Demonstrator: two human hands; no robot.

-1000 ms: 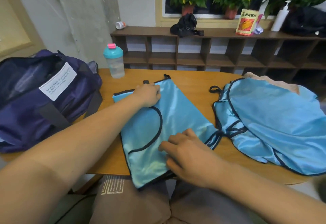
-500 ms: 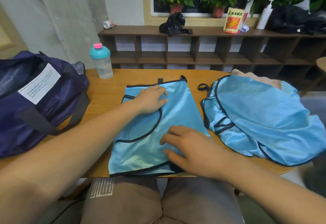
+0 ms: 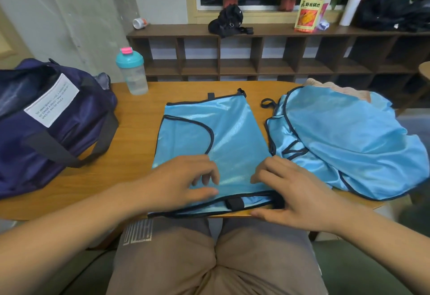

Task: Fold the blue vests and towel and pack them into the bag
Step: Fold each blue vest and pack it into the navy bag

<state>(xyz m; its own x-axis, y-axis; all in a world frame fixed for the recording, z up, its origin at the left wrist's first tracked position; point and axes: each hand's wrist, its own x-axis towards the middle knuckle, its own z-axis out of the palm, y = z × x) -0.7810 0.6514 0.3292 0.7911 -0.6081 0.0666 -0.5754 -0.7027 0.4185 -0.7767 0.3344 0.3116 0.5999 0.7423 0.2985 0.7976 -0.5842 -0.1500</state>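
From my station I see the folded light-blue vest (image 3: pixel 216 136), shiny fabric edged in dark piping, lying flat in the middle of the wooden table (image 3: pixel 135 155) with its near hem right at the table's front edge. My left hand (image 3: pixel 183 183) rests on the near left part of it, fingers curled down onto the cloth and thumb stretched along the hem; I cannot tell whether it pinches the fabric or only presses it. My right hand (image 3: pixel 286 192) is at the near right corner. Its bent fingers lie on top and its thumb sits under the hem at the table edge, pinching the layers between them. Just to the right lies a crumpled blue heap (image 3: pixel 349 143) of the same shiny fabric, and a beige towel (image 3: pixel 337 90) peeks out behind it. The navy fabric bag (image 3: pixel 46 127) with dark straps and a white label sits at the table's left end, and a clear shaker bottle (image 3: pixel 132 71) with a teal lid stands just beside it, toward the back.
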